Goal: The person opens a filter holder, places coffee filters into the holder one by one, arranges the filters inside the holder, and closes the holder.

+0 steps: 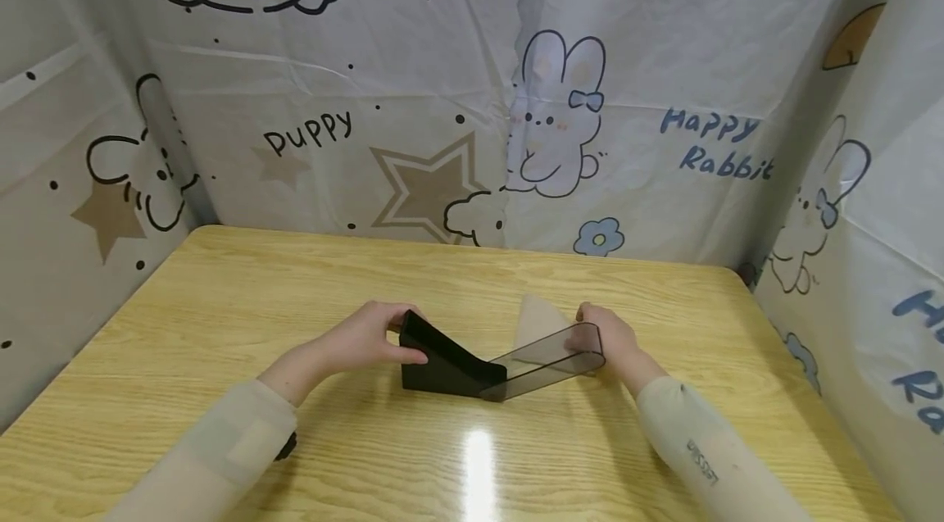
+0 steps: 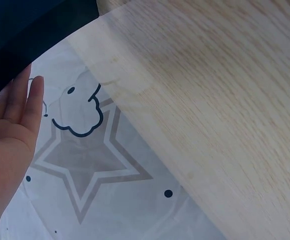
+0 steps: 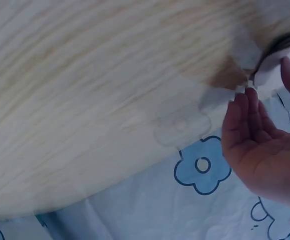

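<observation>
A black box with a sloped top edge stands on the table, its smoky see-through lid stretching out to the right. My left hand grips the box's tall left end, thumb on the near face and the other fingers mostly hidden behind. The left wrist view shows the dark box above the left fingers. My right hand holds the lid's rounded far end, some fingers visible through it. Behind the lid is a pale triangular piece; whether the right hand touches it, I cannot tell.
The light wooden table ends at a printed cloth wall behind, with cloth also on both sides. A small black object shows beside the left sleeve. Light glares on the table in front.
</observation>
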Tool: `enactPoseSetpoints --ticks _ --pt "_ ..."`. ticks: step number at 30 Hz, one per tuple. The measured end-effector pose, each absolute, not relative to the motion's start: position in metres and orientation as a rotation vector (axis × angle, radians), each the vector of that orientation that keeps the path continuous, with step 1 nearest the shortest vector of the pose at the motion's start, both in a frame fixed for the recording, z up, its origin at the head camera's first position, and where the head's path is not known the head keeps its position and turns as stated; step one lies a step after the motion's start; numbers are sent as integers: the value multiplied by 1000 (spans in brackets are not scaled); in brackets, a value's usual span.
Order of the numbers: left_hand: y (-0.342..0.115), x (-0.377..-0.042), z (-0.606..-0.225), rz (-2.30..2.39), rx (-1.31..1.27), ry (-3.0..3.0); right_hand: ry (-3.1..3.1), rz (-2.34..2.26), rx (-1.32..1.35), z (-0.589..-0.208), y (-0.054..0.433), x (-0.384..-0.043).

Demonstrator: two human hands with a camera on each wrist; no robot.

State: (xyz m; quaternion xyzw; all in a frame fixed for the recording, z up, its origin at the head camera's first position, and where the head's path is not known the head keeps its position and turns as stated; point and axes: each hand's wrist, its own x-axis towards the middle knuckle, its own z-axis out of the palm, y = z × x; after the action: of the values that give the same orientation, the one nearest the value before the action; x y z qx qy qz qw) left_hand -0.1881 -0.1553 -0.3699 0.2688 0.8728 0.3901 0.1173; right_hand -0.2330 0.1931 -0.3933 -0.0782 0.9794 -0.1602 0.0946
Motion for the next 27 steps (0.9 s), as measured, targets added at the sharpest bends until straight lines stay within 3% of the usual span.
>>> enactPoseSetpoints --ticks 3,13,27 --pt "-155 -188 -370 1138 785 2553 2844 -532 -115 -389 194 -233" --pt "-155 -186 -370 1157 781 2532 2878 -727 -228 -400 210 -237" --pt "-155 -187 -369 1146 770 2536 2857 -867 -118 -387 219 -243"
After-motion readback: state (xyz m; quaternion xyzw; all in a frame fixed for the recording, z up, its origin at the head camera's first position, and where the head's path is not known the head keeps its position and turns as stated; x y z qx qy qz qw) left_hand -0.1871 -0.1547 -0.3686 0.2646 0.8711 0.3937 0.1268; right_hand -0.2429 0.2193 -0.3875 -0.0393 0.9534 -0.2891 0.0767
